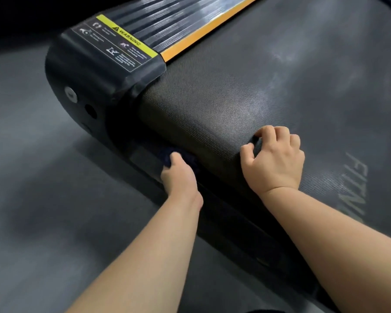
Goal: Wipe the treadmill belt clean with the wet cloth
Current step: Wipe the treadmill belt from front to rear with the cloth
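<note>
Where the grey floor [32, 177] fills the left of the frame, one black end cap [95, 71] of the treadmill stands at upper left. It carries a single warning label [122, 41] with a yellow band. One ribbed side rail [178, 16] runs from it towards the top centre, edged by an orange strip [208, 28].

Two bare hands show, each on a forearm reaching up from the bottom edge. At lower centre the left hand [178, 177] has its fingers closed tightly into the one dark cloth [154, 153]. It holds the cloth against the rounded rear end of the belt, just below the top surface and right of the end cap. The wrist is straight and the back of the hand faces up.

The one treadmill belt [280, 75], dark and dotted, spans the centre and right, with pale smears across it. At right of centre the right hand [278, 161] sits knuckles up on the belt's rear edge. Its fingers are bent under and the tips press on the belt, with nothing held. Grey lettering [357, 184] lies at lower right.
</note>
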